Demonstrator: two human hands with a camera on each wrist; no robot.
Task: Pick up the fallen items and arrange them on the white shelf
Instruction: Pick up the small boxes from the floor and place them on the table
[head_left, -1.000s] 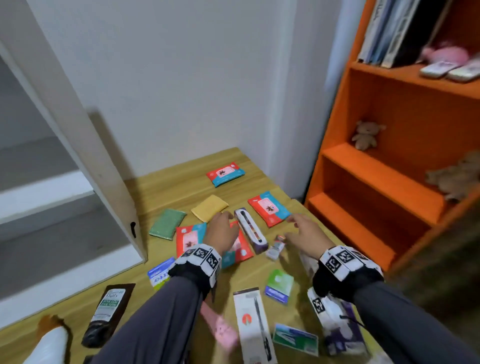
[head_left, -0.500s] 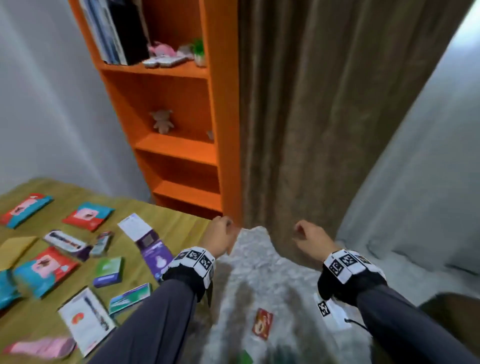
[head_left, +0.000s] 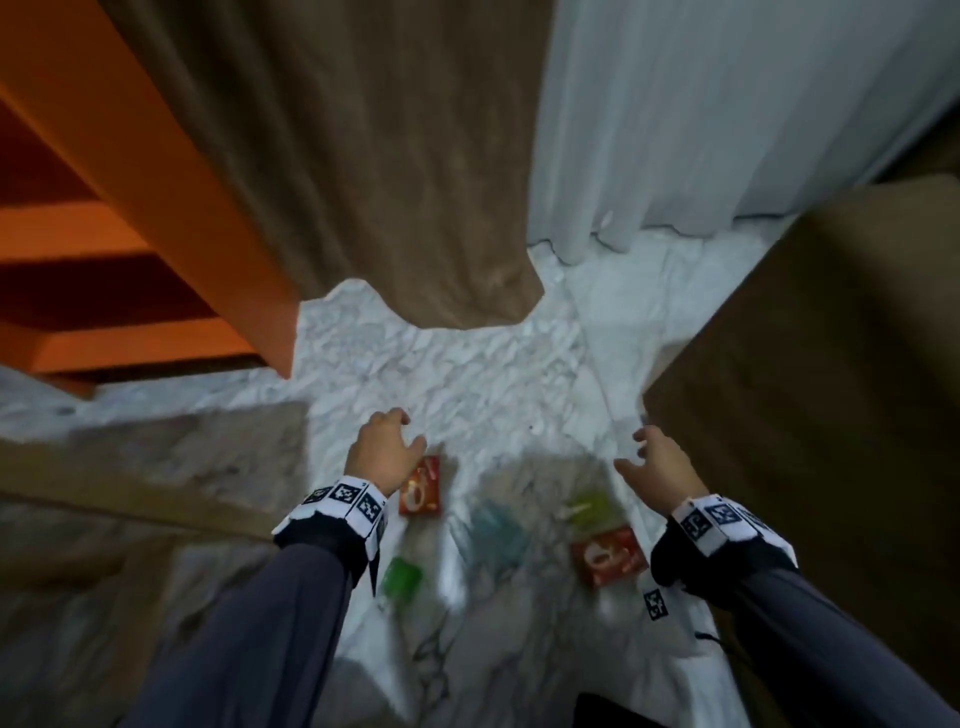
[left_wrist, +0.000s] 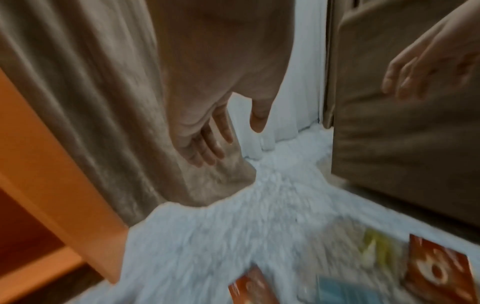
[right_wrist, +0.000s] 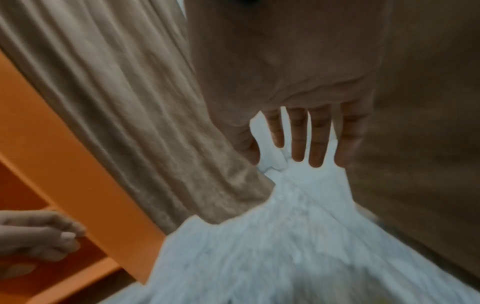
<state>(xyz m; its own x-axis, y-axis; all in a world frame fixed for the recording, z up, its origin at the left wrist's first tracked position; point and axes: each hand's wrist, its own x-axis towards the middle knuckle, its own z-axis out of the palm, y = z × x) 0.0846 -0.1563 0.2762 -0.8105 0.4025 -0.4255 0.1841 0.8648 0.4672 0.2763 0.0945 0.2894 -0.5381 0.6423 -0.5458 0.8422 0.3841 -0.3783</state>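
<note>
1. Both hands are empty. The left hand (head_left: 383, 451) hovers over the floor (head_left: 467, 374) with its fingers loosely curled and nothing in them. The right hand (head_left: 655, 462) is spread wide, fingers apart, in the right wrist view too.
2. The fallen items are on the white marbled floor, below and between the hands: a red packet (head_left: 420, 486) just beside the left hand, a second red packet (head_left: 609, 556) near the right wrist, a yellow-green packet (head_left: 592, 508), a blue packet (head_left: 493, 530), and a green item (head_left: 401, 576) by the left sleeve. All are motion-blurred and I can't read the labels.
3. No white shelf is in view. Only the orange shelf (head_left: 156, 208), the brown curtain (head_left: 363, 156) and the white curtain (head_left: 701, 104) show.
4. Progress: this floor batch looks untouched, nothing lifted yet. How many items are already shelved can't be told.
5. Left to do: grab all five, carry them to the white shelf, arrange them.
6. The likely first pick is the red packet by the left hand, since it's closest.
</note>
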